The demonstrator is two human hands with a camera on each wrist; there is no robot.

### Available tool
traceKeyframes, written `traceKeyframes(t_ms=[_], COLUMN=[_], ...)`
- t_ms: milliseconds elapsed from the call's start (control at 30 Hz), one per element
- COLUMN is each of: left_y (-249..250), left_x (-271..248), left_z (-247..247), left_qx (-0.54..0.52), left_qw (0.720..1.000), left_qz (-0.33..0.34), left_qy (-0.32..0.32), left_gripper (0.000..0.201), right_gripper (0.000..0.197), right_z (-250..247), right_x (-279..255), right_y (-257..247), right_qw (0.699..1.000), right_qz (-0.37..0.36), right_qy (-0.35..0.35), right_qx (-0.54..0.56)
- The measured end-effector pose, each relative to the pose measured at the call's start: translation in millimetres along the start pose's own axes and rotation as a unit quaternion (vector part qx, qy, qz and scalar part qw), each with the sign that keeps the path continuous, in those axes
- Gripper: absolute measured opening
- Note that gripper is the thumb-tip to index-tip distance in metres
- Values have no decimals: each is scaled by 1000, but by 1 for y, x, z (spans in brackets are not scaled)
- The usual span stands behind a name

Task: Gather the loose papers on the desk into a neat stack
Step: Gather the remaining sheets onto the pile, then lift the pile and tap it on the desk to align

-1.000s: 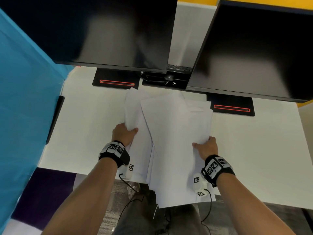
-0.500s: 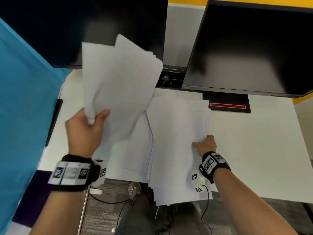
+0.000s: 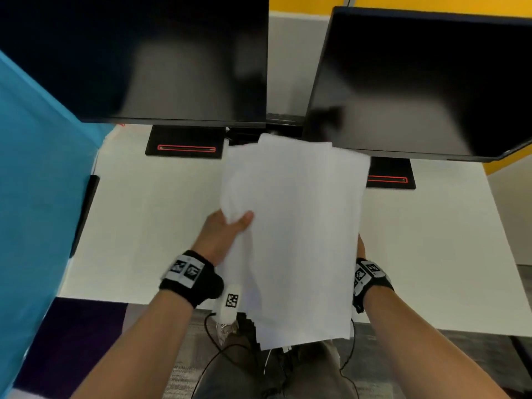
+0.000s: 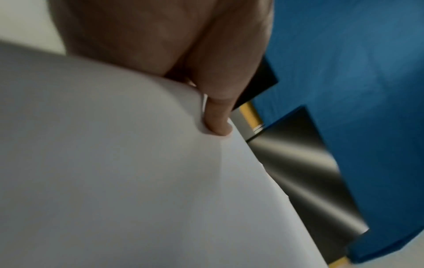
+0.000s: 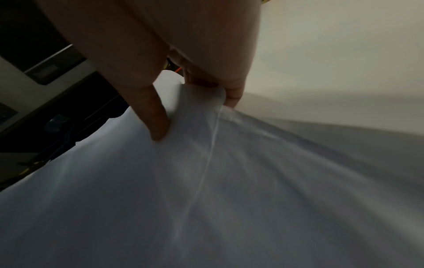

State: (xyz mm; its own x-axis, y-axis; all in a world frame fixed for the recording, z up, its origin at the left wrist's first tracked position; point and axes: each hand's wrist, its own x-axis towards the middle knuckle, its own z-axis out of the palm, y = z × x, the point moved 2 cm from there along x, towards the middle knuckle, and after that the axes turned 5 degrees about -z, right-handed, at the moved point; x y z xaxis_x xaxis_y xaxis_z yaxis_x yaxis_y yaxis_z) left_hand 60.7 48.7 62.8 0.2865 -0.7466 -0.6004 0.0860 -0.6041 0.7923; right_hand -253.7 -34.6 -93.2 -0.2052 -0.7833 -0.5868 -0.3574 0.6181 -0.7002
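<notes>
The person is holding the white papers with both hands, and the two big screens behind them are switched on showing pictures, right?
Almost. Both hands, left hand and right hand, do hold the papers. But the head view shows the left monitor and right monitor dark and blank, with no pictures.

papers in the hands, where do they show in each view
Head: the papers fill the centre, between both hands, overhanging the desk's near edge.
Left wrist: lower left, under the left hand's thumb.
Right wrist: lower half, pinched by the right hand.
Shared landmark: dark monitor, top left in head and right wrist, right of the papers in left wrist.
</notes>
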Motion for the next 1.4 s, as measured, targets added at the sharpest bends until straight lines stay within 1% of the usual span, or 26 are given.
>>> traceKeyframes(t_ms=[67,133,167,233,267,300,333,367,467,500,567,600,667,733,800,867,900,967,1033,1067,1100,1167,1200,1267,1333,1400], left_y=[-31,-54,-61,-68,-68,-67,-66,-61,-42,-38,-27,-22,-14,-15,-30,-55,-67,-81,-86,-86,-84,-84,-84,-88,-99,-109], left_x=[18,34,40,52,56,62,67,72,86,92,94,94,90,85,77,72,68,59,51,47,44,42,40,38,34,27], left_z=[12,18,18,13,9,7,8,13,35,40,44,41,28,10,-4,-10,-8,4,21,28,32,30,24,8,-4,-5], left_qx=[42,82,132,255,296,319,325,318,254,246,246,238,191,182,242,294,295,263,208,165,111,38,43,108,193,229], left_qw=[997,991,981,938,915,901,899,907,945,951,959,964,978,981,967,951,950,961,974,981,987,989,988,981,967,958], left_qz=[-58,-80,-81,-94,-102,-106,-103,-97,-100,-108,-102,-83,-53,-44,-75,-94,-92,-69,-70,-85,-101,-121,-117,-97,-93,-104], left_qy=[22,71,115,214,254,274,274,257,181,153,95,78,62,54,33,34,42,58,63,63,61,74,92,131,135,137], left_gripper=[46,48,49,68,78,86,92,96,103,100,88,81,65,61,66,73,72,61,46,43,44,58,64,66,62,57], right_gripper=[10,34,44,51,53,56,61,66,86,90,83,79,82,91,88,76,74,74,73,72,70,60,55,47,48,51], right_z=[-5,-11,-15,-23,-26,-26,-26,-23,0,7,18,20,13,-1,-15,-17,-13,-1,9,10,8,-2,-9,-21,-25,-23], right_x=[-25,-44,-46,-44,-44,-43,-43,-41,-37,-35,-32,-33,-31,-28,-32,-43,-51,-61,-65,-64,-62,-61,-63,-68,-77,-84], right_y=[-16,-28,-29,-29,-30,-32,-37,-43,-67,-74,-87,-92,-95,-87,-73,-60,-55,-49,-49,-50,-51,-49,-46,-36,-25,-14], right_qw=[1000,999,999,999,998,997,998,998,999,997,988,983,978,983,985,977,973,973,976,979,984,987,984,967,944,932], right_qz=[23,26,19,13,15,13,8,2,-14,-29,-83,-116,-156,-124,-62,-35,-32,-24,-15,-9,-1,-6,-18,-44,-64,-61], right_qy=[-1,19,32,52,64,70,66,60,21,9,-17,-35,-54,-44,-35,-56,-67,-79,-83,-86,-90,-97,-100,-111,-122,-127], right_qx=[14,-8,-6,8,13,9,6,-11,-48,-70,-130,-140,-131,-129,-157,-203,-216,-215,-201,-182,-156,-127,-143,-224,-301,-333])
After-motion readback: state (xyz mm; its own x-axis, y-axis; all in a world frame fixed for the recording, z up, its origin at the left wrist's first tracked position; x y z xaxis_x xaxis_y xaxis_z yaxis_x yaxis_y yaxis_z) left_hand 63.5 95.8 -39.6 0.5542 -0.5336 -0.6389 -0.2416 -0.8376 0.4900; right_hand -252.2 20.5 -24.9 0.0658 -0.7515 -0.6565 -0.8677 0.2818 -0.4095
